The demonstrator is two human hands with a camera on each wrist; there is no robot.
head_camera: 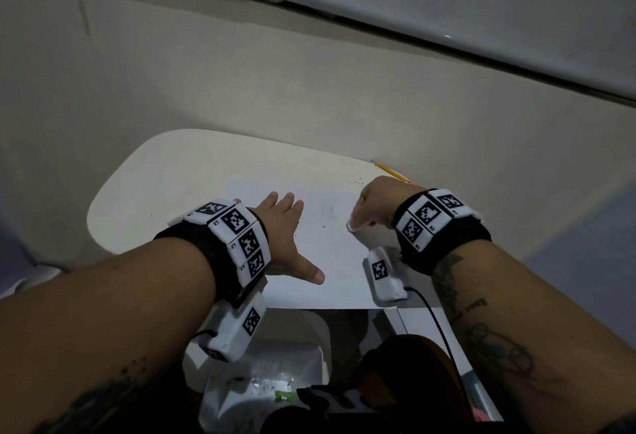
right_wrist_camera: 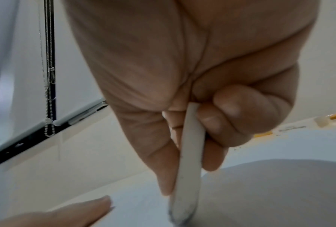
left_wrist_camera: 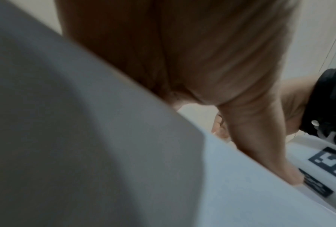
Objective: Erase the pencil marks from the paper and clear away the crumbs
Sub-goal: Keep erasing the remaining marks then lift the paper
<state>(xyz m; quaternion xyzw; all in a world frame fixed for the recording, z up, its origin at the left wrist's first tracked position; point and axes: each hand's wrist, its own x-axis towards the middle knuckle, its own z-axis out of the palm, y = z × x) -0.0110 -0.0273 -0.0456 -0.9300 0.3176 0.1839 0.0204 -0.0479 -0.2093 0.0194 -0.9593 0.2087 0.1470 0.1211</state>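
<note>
A white sheet of paper [head_camera: 330,261] lies on the small cream table [head_camera: 165,186], with faint grey pencil smudges near its middle and dark crumbs [head_camera: 323,227] scattered on it. My left hand [head_camera: 289,227] lies flat on the sheet's left part, fingers straight and thumb spread. My right hand [head_camera: 370,206] pinches a flat white eraser [right_wrist_camera: 190,153] between thumb and fingers. The eraser's grey, dirty tip [head_camera: 351,227] touches the paper at the right. In the left wrist view the left thumb [left_wrist_camera: 260,138] presses the paper [left_wrist_camera: 241,199].
A yellow pencil [head_camera: 392,172] lies at the table's far right edge, by the wall, with more crumbs [head_camera: 354,180] near it. Below the table's near edge stands a white bin [head_camera: 261,375] with scraps inside. A window frame runs along the wall above.
</note>
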